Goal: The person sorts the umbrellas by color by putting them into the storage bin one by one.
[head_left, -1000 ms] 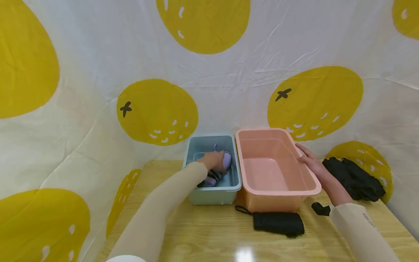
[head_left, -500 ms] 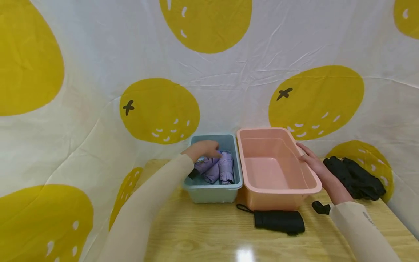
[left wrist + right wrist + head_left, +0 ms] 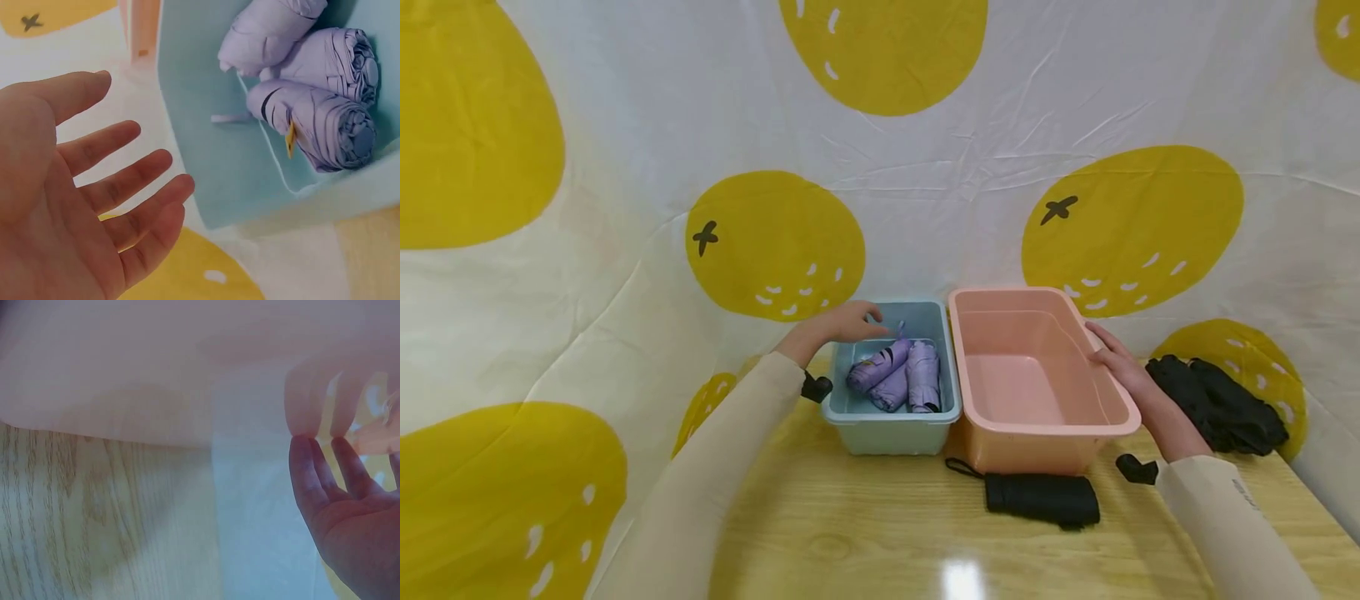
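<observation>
"What does the head view give for the hands?"

"The left hand (image 3: 850, 321) hovers above the far left part of the blue bin (image 3: 891, 437), fingers parted, holding nothing. The right hand (image 3: 1127, 375) rests on the right rim of the pink basin (image 3: 1026, 454)."

"And the umbrellas?"

"Three rolled lavender umbrellas (image 3: 922, 375) lie inside the blue bin: two slanted, one partly over the other, and a third lengthwise near the right wall. A black folded umbrella (image 3: 1041, 498) with a strap loop lies on the wooden table (image 3: 850, 533) in front of the basin; a heap of black fabric (image 3: 1217, 408) sits off to the right."

"The left wrist view?"

"The palm shows, thumb and fingers spread wide, apart from the umbrellas. One umbrella carries a small yellow tag (image 3: 291, 137), and a lavender strap (image 3: 230, 118) lies on the bin floor."

"The right wrist view?"

"Fairly straight fingers, their tips against the basin's outer wall. Whether the thumb presses the rim cannot be told there."
</observation>
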A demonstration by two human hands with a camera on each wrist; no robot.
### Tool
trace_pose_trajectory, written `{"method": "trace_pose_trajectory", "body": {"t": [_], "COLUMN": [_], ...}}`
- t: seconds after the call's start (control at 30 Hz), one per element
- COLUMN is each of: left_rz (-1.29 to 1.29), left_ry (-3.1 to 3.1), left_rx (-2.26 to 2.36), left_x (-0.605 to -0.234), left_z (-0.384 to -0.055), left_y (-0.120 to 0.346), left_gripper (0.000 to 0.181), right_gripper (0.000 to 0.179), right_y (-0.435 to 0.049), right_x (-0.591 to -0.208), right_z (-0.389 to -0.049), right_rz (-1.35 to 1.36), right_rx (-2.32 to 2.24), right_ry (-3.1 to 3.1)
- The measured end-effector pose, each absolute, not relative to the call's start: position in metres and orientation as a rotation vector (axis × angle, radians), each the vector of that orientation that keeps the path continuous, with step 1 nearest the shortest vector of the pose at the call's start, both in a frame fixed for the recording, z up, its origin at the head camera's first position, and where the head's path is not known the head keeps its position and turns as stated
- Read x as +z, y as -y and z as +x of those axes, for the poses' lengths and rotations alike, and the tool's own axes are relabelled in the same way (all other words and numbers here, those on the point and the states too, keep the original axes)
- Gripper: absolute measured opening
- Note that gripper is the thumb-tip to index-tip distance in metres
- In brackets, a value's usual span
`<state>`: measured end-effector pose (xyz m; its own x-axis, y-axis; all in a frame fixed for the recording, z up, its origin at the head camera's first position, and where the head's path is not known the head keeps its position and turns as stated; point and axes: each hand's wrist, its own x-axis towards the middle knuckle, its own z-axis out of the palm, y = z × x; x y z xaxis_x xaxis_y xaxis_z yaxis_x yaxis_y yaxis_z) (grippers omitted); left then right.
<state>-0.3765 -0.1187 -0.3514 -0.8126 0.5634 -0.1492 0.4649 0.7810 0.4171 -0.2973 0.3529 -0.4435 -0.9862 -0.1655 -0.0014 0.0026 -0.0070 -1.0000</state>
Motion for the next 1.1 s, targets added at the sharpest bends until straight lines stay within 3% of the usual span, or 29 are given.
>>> {"method": "trace_pose_trajectory", "body": {"t": [0.3, 0.6, 0.93, 1.1], "left_rz": [0.69, 0.488, 0.294, 0.266], "left_ry": [-2.723, -2.803, -2.533, -2.379], "left_rx": [0.853, 1.172, 1.673, 1.857], "left_x": [-0.373, -0.418, -0.462, -0.476], "left_z": [-0.372, -0.373, -0.365, -0.364], "left_y": [0.158, 0.189, 0.194, 0.188], "left_gripper": [0.042, 0.054, 0.069, 0.067], "right_gripper": [0.067, 0.067, 0.066, 0.066], "right_y": [-0.356, -0.356, -0.355, -0.356], "right_x": [-0.443, -0.444, -0.446, -0.448], "right_z": [-0.295, -0.292, -0.299, -0.298], "right_rz": [-0.165, -0.184, -0.157, -0.179], "right_rx": [-2.13, -2.09, -2.114, -2.141], "right_ry": [-2.141, -2.191, -2.172, -2.135]}}
